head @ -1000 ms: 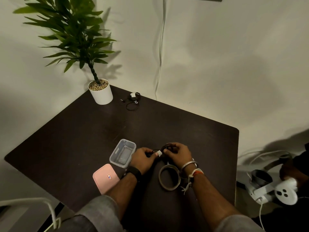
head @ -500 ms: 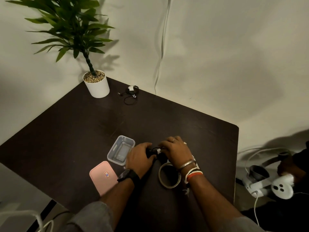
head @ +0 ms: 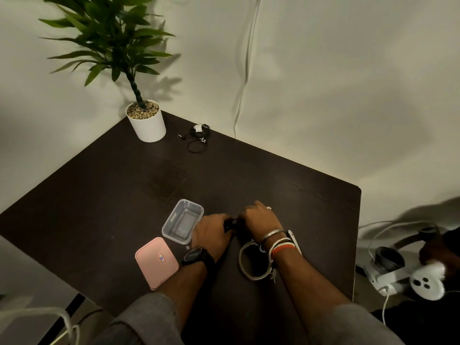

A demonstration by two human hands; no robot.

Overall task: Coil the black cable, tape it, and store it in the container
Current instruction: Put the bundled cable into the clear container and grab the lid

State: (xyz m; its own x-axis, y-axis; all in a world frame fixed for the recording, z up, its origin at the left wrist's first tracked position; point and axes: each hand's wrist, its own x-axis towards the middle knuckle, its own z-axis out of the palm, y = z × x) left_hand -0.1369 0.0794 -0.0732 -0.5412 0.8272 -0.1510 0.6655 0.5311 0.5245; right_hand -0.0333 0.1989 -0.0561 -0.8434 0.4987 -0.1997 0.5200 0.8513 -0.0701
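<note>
A: What's laid out here?

B: A dark surface point(head: 99, 207). A potted plant point(head: 146, 120) at its far corner, a second bundled cable point(head: 198, 138) beside it. Toward the near edge: the pink lid point(head: 156, 262), the clear container point(head: 183, 221) open just beyond it, the tape roll point(head: 251, 260) flat under the right wrist, and the black cable point(head: 230, 224), mostly hidden between the hands.

A: What might go wrong?

B: I'd judge the coil could spring loose if either grip slackens before the tape is pressed round. The right forearm also lies over the roll and could drag it.

A: And the hands?

B: Left hand point(head: 211, 232) palm down, fingers curled on the cable. Right hand point(head: 260, 217) arched over it, knuckles up, clenched on the same bundle. Both low, just right of the container.
</note>
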